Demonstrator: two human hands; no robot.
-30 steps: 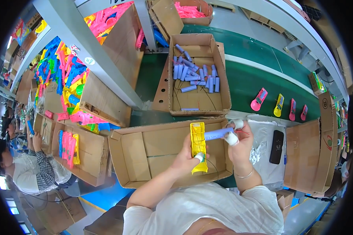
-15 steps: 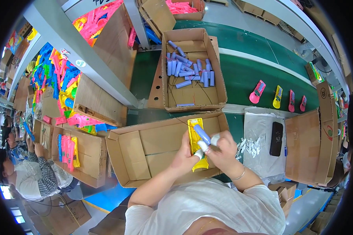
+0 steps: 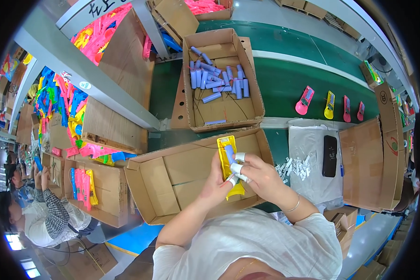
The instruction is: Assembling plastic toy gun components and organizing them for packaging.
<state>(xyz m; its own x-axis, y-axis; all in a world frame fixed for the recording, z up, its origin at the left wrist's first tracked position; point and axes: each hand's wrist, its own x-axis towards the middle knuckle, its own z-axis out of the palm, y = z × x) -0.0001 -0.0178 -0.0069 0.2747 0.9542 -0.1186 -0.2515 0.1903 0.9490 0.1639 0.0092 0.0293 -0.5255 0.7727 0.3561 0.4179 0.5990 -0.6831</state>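
Observation:
My left hand holds a flat yellow plastic casing upright over an open cardboard box in front of me. My right hand, with white tape on its fingertips, presses a pale blue cylindrical cell into the casing. Both hands meet on the casing, and the lower end of the casing sticks out below them.
A second open box behind holds several pale blue cells. Pink and yellow casings lie on the green belt. A black phone and small white parts lie on a plastic sheet at right. Another person works at left.
My right hand brought the blue cell from the right side over onto the yellow casing and now pushes it in; the left hand kept hold of the casing.

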